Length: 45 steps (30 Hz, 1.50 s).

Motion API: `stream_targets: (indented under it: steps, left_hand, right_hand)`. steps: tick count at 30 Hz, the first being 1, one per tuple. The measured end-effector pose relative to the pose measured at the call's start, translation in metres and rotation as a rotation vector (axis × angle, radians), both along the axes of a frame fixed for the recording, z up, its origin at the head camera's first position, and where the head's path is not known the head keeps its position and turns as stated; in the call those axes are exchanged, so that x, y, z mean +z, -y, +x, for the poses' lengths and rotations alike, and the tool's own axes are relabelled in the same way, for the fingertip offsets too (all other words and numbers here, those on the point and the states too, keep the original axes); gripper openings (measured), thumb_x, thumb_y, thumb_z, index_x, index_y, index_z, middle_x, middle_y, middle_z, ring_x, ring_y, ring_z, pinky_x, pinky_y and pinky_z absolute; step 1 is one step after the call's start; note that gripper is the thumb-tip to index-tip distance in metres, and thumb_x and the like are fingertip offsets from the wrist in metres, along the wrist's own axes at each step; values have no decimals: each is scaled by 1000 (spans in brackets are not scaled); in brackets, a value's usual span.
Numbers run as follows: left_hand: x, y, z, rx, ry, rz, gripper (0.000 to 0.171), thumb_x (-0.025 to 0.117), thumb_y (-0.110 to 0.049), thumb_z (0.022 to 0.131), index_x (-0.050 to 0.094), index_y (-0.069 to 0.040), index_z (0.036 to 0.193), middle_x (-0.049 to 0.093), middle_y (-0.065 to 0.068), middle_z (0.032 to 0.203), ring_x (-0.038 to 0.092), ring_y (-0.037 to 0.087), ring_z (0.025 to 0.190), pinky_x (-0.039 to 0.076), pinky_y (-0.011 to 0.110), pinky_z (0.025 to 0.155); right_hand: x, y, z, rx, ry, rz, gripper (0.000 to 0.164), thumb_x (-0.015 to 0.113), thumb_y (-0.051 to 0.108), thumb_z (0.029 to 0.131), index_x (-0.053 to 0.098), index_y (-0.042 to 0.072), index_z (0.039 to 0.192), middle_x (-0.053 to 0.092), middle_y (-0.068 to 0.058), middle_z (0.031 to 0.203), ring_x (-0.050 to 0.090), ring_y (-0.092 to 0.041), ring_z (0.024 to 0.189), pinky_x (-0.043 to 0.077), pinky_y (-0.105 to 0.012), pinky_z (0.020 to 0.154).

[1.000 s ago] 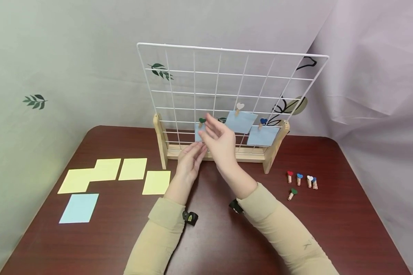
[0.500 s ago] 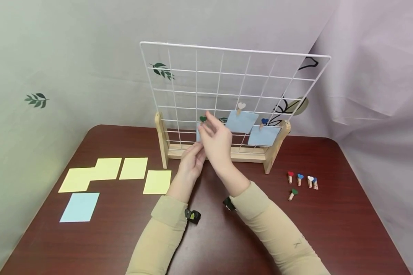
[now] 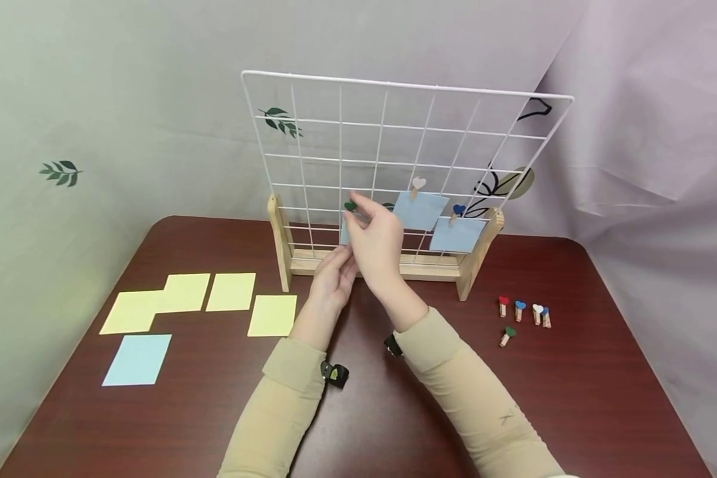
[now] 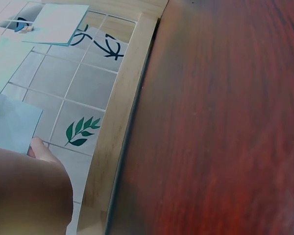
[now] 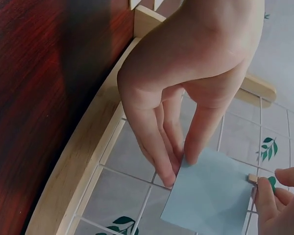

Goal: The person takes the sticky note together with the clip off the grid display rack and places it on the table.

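Note:
On the white wire grid, a blue square of paper hangs under a small wooden clothespin with a green heart. My left hand pinches the lower edge of this paper between thumb and fingers. The thumb and index finger of my right hand are at either side of the green heart, pinching the clothespin. In the head view my right hand hides most of the paper. Two more blue papers hang to the right, one under a white-heart clothespin, the other under a blue-heart clothespin.
Several yellow papers and one blue paper lie on the table's left. Several heart clothespins lie at right. The grid stands in a wooden base, with a patterned cloth behind.
My right hand has moved slightly left, and its thumb and index finger have come in around the green-heart clothespin. My left hand stays at the paper's lower edge.

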<state>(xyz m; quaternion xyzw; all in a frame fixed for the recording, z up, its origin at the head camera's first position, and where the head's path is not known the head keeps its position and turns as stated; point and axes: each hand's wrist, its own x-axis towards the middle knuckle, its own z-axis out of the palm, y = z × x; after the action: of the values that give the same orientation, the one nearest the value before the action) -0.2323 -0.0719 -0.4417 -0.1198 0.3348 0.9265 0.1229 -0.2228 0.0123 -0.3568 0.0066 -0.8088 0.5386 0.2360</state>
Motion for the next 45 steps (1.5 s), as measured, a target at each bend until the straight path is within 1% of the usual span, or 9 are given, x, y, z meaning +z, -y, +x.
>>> stream_targets:
  steps: [9,14,19,26,29,34,39,42,45]
  left_hand:
    - [-2,5,-1,3,-21,-41,29,51,5,108,67,-8,88,70,2,93,74,6,86,62,18,90]
    - [-2,10,-1,6,-2,-71,16,53,2,109,65,0,118,72,2,100,75,5,90,61,18,93]
    - [-1,13,-1,-18,1,-92,34,54,0,109,53,8,142,73,1,100,75,4,92,60,18,96]
    - [2,16,-1,-20,0,-85,39,51,1,109,48,10,147,72,0,98,74,4,90,61,17,94]
    - [3,16,-1,-14,21,-70,31,51,1,109,52,6,140,72,1,96,74,5,88,61,17,92]
    - [5,16,0,-2,44,-58,15,52,3,109,59,-2,121,71,2,93,74,6,85,62,17,90]
    - [2,19,1,0,46,-67,12,52,4,108,59,-4,115,70,2,92,74,6,84,63,19,91]
    - [2,21,2,1,46,-83,15,51,4,108,58,0,121,70,2,92,73,6,84,63,20,91]
    - [3,23,2,-2,54,-93,32,50,5,108,50,6,141,69,1,91,73,6,83,63,19,89]
  right_hand:
    - [0,-3,-6,-1,-69,-11,22,72,1,99,79,1,120,81,-13,117,79,-27,109,66,-40,92]
    - [0,-5,-7,6,-71,-8,22,75,2,97,80,2,118,82,-12,115,79,-26,108,65,-40,93]
    - [-3,-5,-9,18,-99,-62,18,76,2,97,81,1,114,82,-13,111,80,-25,105,66,-37,91]
    - [-8,-2,-11,13,-140,-160,13,75,0,97,82,-2,107,83,-15,105,81,-27,93,65,-23,79]
    - [-8,-1,-12,1,-143,-220,12,74,-3,96,83,-2,105,83,-17,102,81,-27,88,65,-22,77]
    - [-6,0,-14,1,-141,-330,12,74,-7,94,82,-4,102,82,-21,101,79,-11,80,66,-24,77]
    - [-5,1,-14,6,-134,-394,12,74,-10,93,82,-7,101,81,-24,101,74,0,74,67,-26,76]
    - [-5,3,-15,-9,-142,-387,11,74,-9,93,82,-6,100,81,-23,100,75,-4,74,67,-24,76]
    - [-5,4,-16,-41,-180,-336,11,74,-8,94,83,-4,99,82,-22,97,78,-17,75,65,-21,73]
